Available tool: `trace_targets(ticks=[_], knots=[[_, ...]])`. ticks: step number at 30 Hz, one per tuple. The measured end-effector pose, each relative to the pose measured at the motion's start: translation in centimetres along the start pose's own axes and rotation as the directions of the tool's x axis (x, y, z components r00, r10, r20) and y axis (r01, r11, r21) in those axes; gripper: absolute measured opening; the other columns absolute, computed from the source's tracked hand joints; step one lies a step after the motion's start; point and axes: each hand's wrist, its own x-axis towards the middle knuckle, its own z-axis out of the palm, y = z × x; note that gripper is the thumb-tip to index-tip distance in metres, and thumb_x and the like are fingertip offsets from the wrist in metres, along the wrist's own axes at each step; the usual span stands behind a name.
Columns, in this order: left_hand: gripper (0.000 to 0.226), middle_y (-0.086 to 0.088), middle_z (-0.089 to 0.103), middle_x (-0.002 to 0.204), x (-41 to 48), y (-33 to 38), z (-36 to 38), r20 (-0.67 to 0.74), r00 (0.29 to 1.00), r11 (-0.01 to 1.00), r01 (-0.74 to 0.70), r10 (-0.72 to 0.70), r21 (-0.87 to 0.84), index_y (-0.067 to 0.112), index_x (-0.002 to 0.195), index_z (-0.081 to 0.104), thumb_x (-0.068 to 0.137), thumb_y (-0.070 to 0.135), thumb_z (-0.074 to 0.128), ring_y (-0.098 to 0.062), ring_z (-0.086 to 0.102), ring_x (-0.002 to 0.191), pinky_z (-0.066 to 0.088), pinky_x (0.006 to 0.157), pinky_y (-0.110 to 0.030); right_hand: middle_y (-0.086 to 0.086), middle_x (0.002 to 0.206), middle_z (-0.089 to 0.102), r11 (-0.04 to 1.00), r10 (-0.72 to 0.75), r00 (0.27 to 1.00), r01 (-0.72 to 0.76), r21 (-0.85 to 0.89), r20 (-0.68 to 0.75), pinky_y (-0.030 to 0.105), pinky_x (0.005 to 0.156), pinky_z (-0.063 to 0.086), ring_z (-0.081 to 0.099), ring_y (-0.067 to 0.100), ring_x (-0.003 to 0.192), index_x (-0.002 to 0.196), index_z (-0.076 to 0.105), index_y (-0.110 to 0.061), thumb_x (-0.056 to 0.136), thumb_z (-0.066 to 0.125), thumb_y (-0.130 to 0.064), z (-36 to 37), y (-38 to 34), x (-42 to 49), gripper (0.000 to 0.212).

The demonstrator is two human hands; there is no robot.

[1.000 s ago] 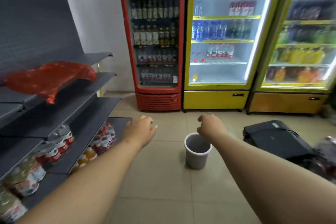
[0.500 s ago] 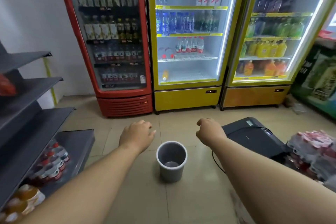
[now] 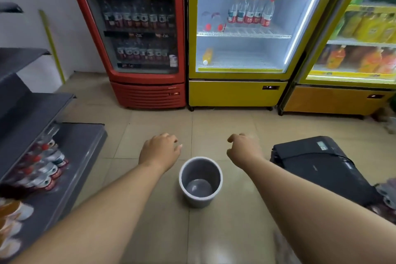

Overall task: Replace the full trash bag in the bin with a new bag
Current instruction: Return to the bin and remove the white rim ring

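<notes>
A small grey round bin (image 3: 200, 193) stands upright on the tiled floor in the middle of the view, bare inside with no bag in it. My left hand (image 3: 159, 152) hovers above and to the left of its rim, fingers loosely curled and holding nothing. Above and to the right of the bin hangs my right hand (image 3: 243, 149), also loosely curled and holding nothing. Neither hand touches the bin. No trash bag is in view.
Dark shelves (image 3: 79, 156) with bottled drinks (image 3: 46, 169) line the left. A red drinks fridge (image 3: 137, 34) and two yellow ones (image 3: 242, 34) stand ahead. A black device (image 3: 317, 163) lies on the floor right of the bin, with packed bottles (image 3: 387, 195) beyond it.
The view swung right and down, so the bin is now nearer and centred between my hands. The red bag on the shelf left the view. Both hands stayed loosely curled.
</notes>
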Motion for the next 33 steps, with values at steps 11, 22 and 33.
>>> trace_targets(ticks=[11,22,33], knots=[[0.032,-0.005,0.063,0.116,7.3,-5.4,18.1,0.103,0.994,0.999,0.034,-0.031,-0.03,0.016,0.108,0.061,0.089,0.037,0.045,-0.027,0.057,0.106,0.043,0.085,-0.035,0.007,0.132,0.049,0.99,0.11,0.992,-0.115,0.077,0.067,0.035,0.092,0.046,0.051,0.028,0.116,0.131,0.051,-0.018,0.09,0.049,-0.014,15.9,3.4,11.4,0.041],[0.029,-0.011,0.061,0.113,11.8,-8.7,41.2,0.195,0.972,0.983,0.151,-0.129,-0.104,0.011,0.102,0.059,0.089,0.034,0.047,-0.032,0.056,0.103,0.044,0.076,-0.034,0.009,0.128,0.051,0.965,0.248,0.969,-0.248,0.079,0.018,0.039,0.09,0.045,0.049,0.031,0.118,0.126,0.05,-0.011,0.09,0.054,-0.027,36.8,11.1,21.1,0.04],[0.023,-0.014,0.063,0.102,12.6,-9.7,50.6,0.212,0.943,0.943,0.291,-0.255,-0.161,0.004,0.097,0.063,0.085,0.024,0.058,-0.033,0.062,0.086,0.042,0.064,-0.031,0.013,0.102,0.065,0.92,0.382,0.923,-0.384,0.077,0.038,0.03,0.064,0.041,0.063,0.032,0.093,0.102,0.062,-0.005,0.088,0.06,-0.02,46.8,15.2,24.0,0.021]])
